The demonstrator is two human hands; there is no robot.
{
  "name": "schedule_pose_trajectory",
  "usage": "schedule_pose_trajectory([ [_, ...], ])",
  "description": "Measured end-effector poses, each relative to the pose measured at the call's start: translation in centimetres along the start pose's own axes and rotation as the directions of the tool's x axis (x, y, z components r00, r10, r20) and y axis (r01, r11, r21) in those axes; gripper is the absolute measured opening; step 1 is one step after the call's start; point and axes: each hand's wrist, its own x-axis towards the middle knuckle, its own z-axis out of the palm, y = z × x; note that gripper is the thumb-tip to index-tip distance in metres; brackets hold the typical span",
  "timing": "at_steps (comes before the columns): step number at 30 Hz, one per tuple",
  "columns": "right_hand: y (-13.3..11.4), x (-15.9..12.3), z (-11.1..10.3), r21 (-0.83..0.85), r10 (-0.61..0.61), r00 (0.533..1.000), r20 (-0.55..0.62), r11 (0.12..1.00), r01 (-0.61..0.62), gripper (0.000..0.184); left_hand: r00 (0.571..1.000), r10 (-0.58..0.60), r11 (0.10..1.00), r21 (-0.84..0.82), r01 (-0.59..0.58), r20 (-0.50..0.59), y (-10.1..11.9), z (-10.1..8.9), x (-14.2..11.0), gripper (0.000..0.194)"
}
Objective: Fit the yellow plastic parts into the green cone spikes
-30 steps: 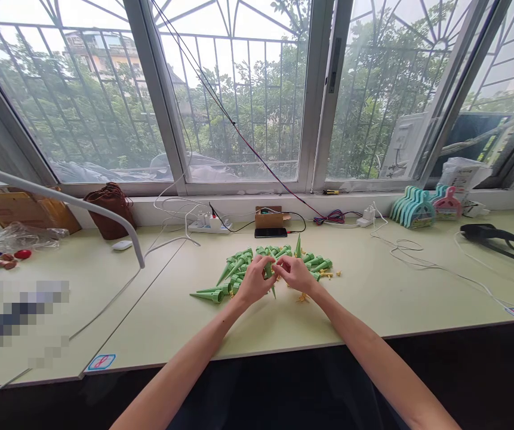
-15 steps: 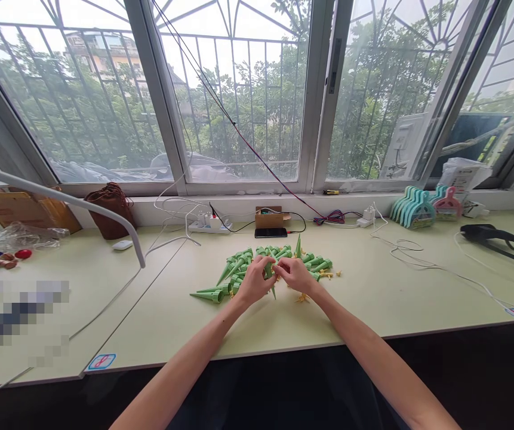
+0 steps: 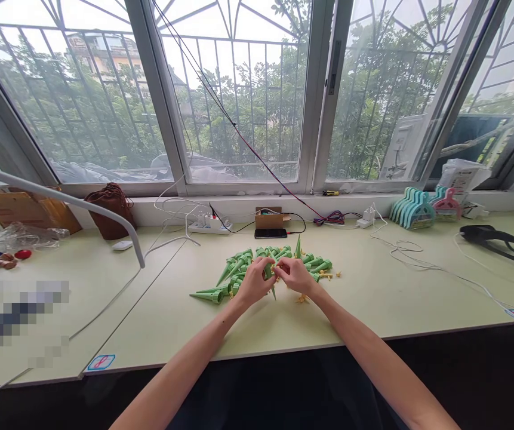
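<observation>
My left hand [image 3: 257,279] is closed around a green plastic watering spike [image 3: 274,292], whose pointed tip hangs down below the fingers. My right hand [image 3: 296,276] pinches a small yellow plastic piece [image 3: 275,267] against the spike's side; the fingers hide most of it. Around both hands lies a pile of similar green spikes [image 3: 239,263], and one spike [image 3: 298,246] stands point up behind the right hand. Small yellow pieces [image 3: 302,298] lie under my right wrist, with several more [image 3: 326,275] to the right of the pile.
Behind the pile are a black phone [image 3: 270,233], a small cardboard box [image 3: 269,220] and a power strip [image 3: 209,224]. Teal hangers [image 3: 413,209] and black glasses-like gear [image 3: 501,236] sit at the right. A grey curved arm [image 3: 122,224] reaches in from the left; a white cable [image 3: 454,276] crosses the right side.
</observation>
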Motion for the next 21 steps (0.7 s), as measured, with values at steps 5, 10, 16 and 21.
schedule_pose_trajectory([
  [5, -0.05, 0.10, -0.06, -0.005, -0.018, 1.000, 0.002, 1.000, 0.018, 0.033, 1.000, 0.010, 1.000, -0.011, -0.010, -0.007, 0.01, 0.01, 0.00, 0.018],
  [10, -0.14, 0.08, -0.09, -0.026, -0.012, 1.000, -0.022, 1.000, 0.012, 0.031, 1.000, 0.019, 1.000, -0.022, -0.020, -0.012, 0.10, -0.07, 0.00, 0.017],
  [16, -0.04, -0.03, 0.01, 0.002, -0.010, 1.000, -0.005, 1.000, 0.010, 0.020, 1.000, 0.012, 1.000, -0.011, -0.012, -0.009, 0.09, -0.15, 0.01, 0.021],
  [21, 0.00, -0.01, 0.03, 0.003, 0.000, 1.000, 0.007, 1.000, 0.000, 0.025, 1.000, 0.011, 1.000, -0.024, -0.011, -0.001, 0.01, -0.11, -0.02, 0.019],
])
